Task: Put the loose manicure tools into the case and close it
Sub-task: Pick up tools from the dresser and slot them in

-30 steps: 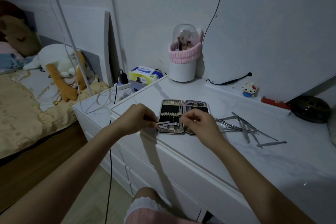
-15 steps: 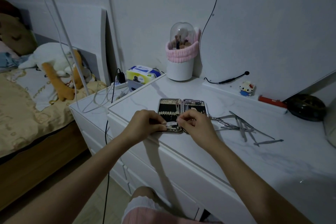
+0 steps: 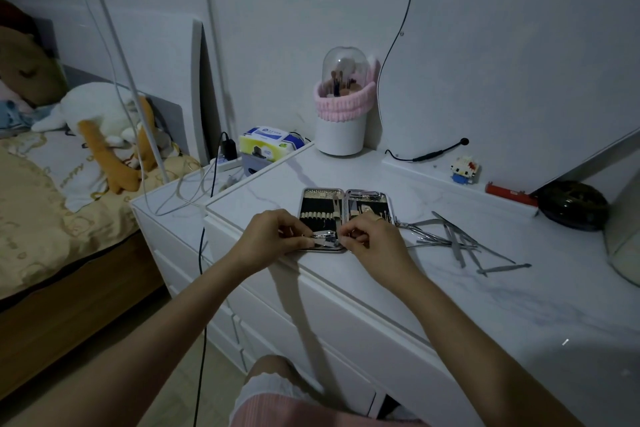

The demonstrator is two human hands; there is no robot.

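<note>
The manicure case (image 3: 322, 204) lies open and flat on the white dresser top (image 3: 450, 295), its two halves side by side with dark strapped inserts. At the near end of its left half a metal nail clipper (image 3: 325, 240) is pinched from both sides. My left hand (image 3: 273, 236) grips its left end, and my right hand (image 3: 372, 236) grips the right end, covering the lower part of the right half. Several loose metal tools (image 3: 453, 239) lie in a crossed pile to the right of the case, and one separate tool (image 3: 504, 268) lies nearer the front.
A white brush holder (image 3: 341, 128) with a clear dome and pink band stands at the back by the wall. A small block figure (image 3: 464, 168), a red item (image 3: 509, 192) and a dark round object (image 3: 573, 204) sit at the back right. A bed with plush toys (image 3: 104, 121) lies to the left.
Both hands have drawn closer together over the near end of the case's left half and now pinch the nail clipper between them. The loose tools on the right lie as before.
</note>
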